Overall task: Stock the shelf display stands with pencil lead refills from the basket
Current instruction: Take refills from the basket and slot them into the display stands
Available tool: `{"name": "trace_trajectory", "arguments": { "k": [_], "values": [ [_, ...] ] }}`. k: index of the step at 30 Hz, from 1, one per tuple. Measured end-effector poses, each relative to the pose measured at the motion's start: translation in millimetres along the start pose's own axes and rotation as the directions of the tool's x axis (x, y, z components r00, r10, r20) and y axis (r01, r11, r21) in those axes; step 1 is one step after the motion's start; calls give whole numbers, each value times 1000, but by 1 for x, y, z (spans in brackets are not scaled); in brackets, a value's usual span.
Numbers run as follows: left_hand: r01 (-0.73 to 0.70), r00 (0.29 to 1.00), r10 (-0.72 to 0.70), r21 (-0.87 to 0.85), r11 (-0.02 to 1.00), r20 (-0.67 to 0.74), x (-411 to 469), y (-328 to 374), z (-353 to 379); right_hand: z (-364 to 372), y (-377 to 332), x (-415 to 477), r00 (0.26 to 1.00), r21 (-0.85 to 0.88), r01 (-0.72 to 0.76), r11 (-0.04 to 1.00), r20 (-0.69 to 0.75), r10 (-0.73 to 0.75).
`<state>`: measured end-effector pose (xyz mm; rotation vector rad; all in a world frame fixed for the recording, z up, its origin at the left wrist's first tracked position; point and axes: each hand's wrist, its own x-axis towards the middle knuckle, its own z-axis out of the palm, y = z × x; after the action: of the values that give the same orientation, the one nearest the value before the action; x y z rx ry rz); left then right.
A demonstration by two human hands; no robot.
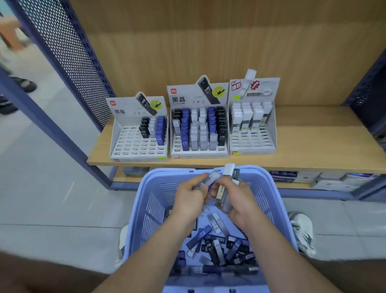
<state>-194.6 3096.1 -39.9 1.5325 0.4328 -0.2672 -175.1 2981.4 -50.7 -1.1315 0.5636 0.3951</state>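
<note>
Pale blue plastic forms the basket (155, 209), which stands on the floor (53, 184) just in front of a wooden shelf (309, 149). Both hands hover over its far end, close together. The left hand (191, 198) has its fingers curled round a clear refill case (211, 177) that sticks up and to the right out of the fist. The right hand (237, 199) grips a small bundle of cases (222, 197) (at least three, though blur makes the count unsure). One of them, with a white cap (228, 169), pokes up above the fingers. The tip of the left hand's case comes very near this bundle; I cannot tell whether they touch. Below the forearms, the bottom of the basket holds a loose heap of refills (216, 247) in black, dark blue and clear grey, lying at all angles.

On the shelf three cardboard stands sit side by side. The left stand (130, 144) shows mostly bare slots, with short rows of black, grey and blue cases at its back right. The middle stand (180, 100) is nearly full, its rows black, blue and white. The right stand (252, 143) holds taller white-capped cases in its back rows. A white shoe (302, 228) shows just right of the basket, and boxes (332, 180) lie on the lower shelf (124, 178) beneath.
</note>
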Motion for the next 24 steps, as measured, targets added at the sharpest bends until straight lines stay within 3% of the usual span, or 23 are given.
{"name": "trace_trajectory", "arguments": {
  "k": [7,10,14,17,20,24],
  "values": [
    [-99,993,109,-196,976,39,-16,34,7,3,-22,-13,986,205,-6,979,163,-28],
    [-121,992,127,-197,973,16,-17,36,10,4,-27,-19,968,249,4,969,244,-67],
    [-125,991,131,-142,982,33,-18,39,11,6,-34,-14,984,132,129,983,107,-143],
    [-206,978,205,4,979,38,-16,43,11,7,-36,-8,981,71,188,980,26,-190],
    [-247,968,249,65,967,-32,-12,49,11,12,-35,-7,980,146,188,971,34,-195],
    [-178,975,171,-43,983,-142,-3,56,8,20,-36,-9,981,186,146,972,103,-167]
  ]
}}
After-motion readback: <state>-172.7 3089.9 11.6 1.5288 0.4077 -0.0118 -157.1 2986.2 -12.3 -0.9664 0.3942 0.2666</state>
